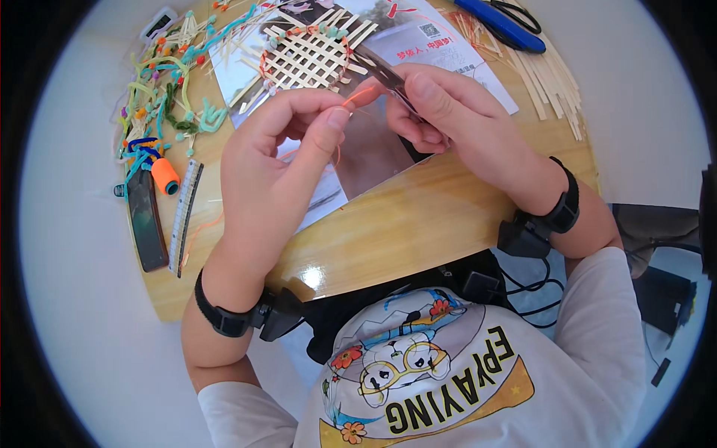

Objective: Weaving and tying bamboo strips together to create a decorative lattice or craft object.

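Left hand (pixel 272 153) is raised over the near middle of the table, its forearm rising from the near left. Thumb and index finger are closed in a pinch on a length of orange thread (pixel 359 96); the remaining fingers are bent behind. Right hand (pixel 467 112) comes in from the near right, wrist angled toward the far left. Its fingers are curled around dark metal snips (pixel 390 77), thumb laid along them, blades directed far and left. The thread spans the narrow gap between the hands; whether the blades touch it cannot be determined. A black strap with a boxy module sits on each wrist.

The woven lattice (pixel 310 61) of pale strips, edged in a ring with orange thread and beads, lies just beyond the hands on a printed sheet (pixel 381 149).

Surface: glossy wood-grain table (pixel 418 224) with a curved near edge. Left side: tangled pipe cleaners and beads (pixel 175 104), an orange thread spool (pixel 165 177), a clear ruler (pixel 185 218) and a dark elongated slab (pixel 146 224). Far right: loose pale strips (pixel 545 78) beside a blue-handled tool (pixel 500 26).

Room: white surroundings; black cables (pixel 539 302) and a dark box (pixel 663 299) below the table, right.
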The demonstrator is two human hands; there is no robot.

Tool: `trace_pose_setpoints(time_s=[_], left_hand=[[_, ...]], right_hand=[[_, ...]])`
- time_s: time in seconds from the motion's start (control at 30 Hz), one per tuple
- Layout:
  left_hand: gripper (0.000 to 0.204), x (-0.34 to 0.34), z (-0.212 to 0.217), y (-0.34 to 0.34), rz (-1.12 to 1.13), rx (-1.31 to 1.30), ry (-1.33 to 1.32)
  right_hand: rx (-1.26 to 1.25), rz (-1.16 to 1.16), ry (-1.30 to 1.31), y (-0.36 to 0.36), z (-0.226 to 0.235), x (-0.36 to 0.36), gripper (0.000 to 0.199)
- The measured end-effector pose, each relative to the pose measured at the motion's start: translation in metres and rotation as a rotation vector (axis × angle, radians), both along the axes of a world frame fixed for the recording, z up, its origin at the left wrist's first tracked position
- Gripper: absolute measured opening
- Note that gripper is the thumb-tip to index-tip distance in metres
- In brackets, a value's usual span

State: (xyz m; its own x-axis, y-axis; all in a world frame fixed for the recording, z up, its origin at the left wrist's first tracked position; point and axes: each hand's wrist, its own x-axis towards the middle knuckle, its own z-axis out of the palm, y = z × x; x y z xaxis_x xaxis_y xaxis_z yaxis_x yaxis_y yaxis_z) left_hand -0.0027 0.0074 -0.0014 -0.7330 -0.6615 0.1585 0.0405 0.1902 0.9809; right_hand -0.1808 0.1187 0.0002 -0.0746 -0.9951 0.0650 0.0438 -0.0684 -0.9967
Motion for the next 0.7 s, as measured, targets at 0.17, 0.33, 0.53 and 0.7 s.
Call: trace_pose_setpoints(time_s=[0.17, 0.33, 0.53, 0.7], left_hand=[[0.008, -0.001, 0.004, -0.004, 0.028, -0.516, 0.049], [0.008, 0.001, 0.006, -0.009, 0.041, -0.696, 0.078], [0.010, 0.002, 0.007, -0.013, 0.078, -0.742, 0.097], [0.010, 0.002, 0.007, -0.015, 0.111, -0.768, 0.118]], right_hand=[[0.020, 0.063, -0.045, -0.001, -0.002, -0.005, 0.053], [0.010, 0.087, 0.048, -0.001, 0.003, -0.007, 0.053], [-0.010, 0.072, 0.166, 0.000, 0.006, -0.007, 0.049], [0.021, 0.069, 0.139, 0.000, 0.006, -0.005, 0.045]])
